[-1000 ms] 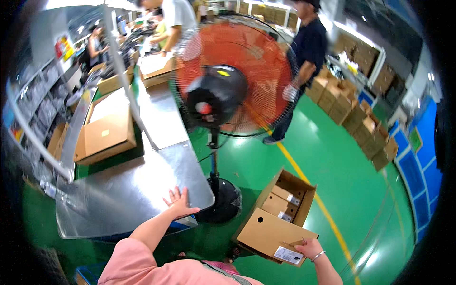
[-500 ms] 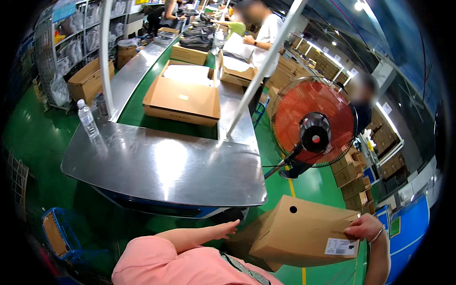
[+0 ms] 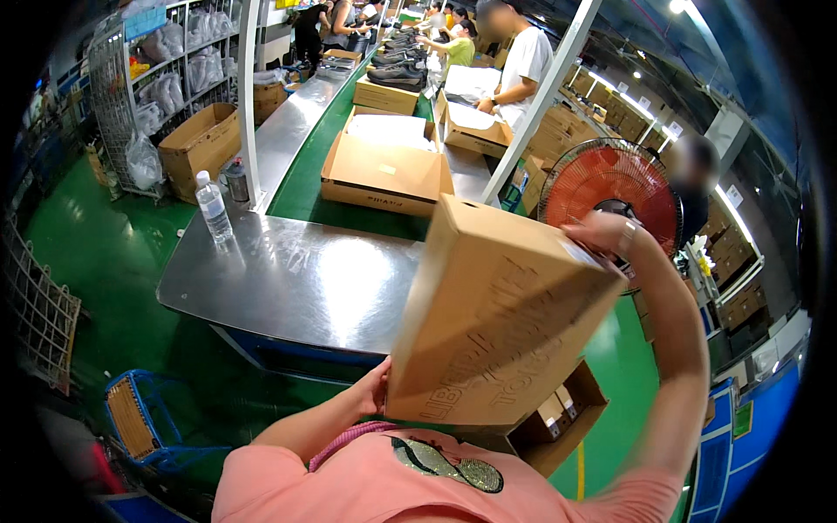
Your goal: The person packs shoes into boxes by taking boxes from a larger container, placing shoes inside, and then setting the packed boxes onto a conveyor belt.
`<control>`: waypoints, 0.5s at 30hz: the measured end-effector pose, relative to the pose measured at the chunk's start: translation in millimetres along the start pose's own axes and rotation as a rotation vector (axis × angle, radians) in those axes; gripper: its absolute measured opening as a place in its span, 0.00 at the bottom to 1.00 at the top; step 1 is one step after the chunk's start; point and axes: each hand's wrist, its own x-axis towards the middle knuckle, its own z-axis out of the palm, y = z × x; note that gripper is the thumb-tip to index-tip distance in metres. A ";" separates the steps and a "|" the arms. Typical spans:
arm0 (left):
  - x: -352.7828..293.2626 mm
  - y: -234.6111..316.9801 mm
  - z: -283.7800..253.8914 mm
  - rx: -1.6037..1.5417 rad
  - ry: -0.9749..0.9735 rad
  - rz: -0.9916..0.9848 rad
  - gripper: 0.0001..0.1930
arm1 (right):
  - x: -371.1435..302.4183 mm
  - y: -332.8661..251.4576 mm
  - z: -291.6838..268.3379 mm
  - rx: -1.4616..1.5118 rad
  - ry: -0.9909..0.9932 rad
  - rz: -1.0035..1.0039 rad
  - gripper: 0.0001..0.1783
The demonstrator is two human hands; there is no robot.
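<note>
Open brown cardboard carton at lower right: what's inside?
The carton holds small brown cardboard boxes with white patches; the large brown cardboard box held in front hides part of the interior.

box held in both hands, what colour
The box is brown, seen best in the head view.

We're out on a factory floor here, a shoe-packing line by the look of it! Straight down the middle runs a green conveyor belt (image 3: pixel 305 196) between steel edges, dark shoes (image 3: pixel 397 74) lined up along it, and nearer us an open cardboard box (image 3: pixel 384 174). Workers flank the line, one in a white T-shirt (image 3: pixel 530 65). Left, a wire shelving rack (image 3: pixel 113 87) loaded with plastic bags (image 3: pixel 159 90); right, brown cartons (image 3: pixel 741 292) in stacks beneath strip lights (image 3: pixel 610 91). There's a big red-bladed fan (image 3: pixel 593 170), and green flooring (image 3: pixel 96 253) marked with a yellow line (image 3: pixel 581 471)!
</note>
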 end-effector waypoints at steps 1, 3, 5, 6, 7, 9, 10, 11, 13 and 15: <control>-10.2 -4.3 -2.2 -0.070 0.010 0.000 0.31 | 19.6 -19.4 -0.2 -0.015 -0.042 -0.011 0.34; -18.4 -17.7 -15.6 -0.196 -0.002 0.072 0.30 | 68.0 -44.2 11.6 -0.047 -0.017 -0.120 0.35; -32.5 -28.1 -11.9 -0.307 0.057 0.144 0.30 | 132.5 -63.6 38.7 -0.087 0.001 -0.226 0.34; -46.0 -27.4 0.7 -0.380 0.113 0.114 0.31 | 160.9 -66.9 52.0 -0.103 0.006 -0.260 0.34; -47.5 -31.1 -7.9 -0.409 0.098 0.171 0.29 | 176.6 -83.1 61.6 -0.023 0.017 -0.313 0.32; -43.6 -48.1 -36.8 -0.441 0.008 0.224 0.24 | 181.2 -118.3 81.5 0.160 -0.079 -0.328 0.28; -38.1 -46.7 -46.8 -0.468 -0.011 0.245 0.23 | 178.8 -132.6 90.1 0.262 -0.181 -0.284 0.26; -36.2 -46.0 -50.7 -0.495 -0.032 0.256 0.22 | 174.5 -140.9 101.9 0.270 -0.272 -0.315 0.24; -37.5 -39.1 -44.0 -0.455 0.031 0.335 0.23 | 166.5 -146.5 132.8 0.276 -0.276 -0.386 0.22; -51.5 -31.6 -28.8 -0.281 0.258 0.339 0.22 | 152.9 -130.7 169.0 0.358 0.016 -0.474 0.20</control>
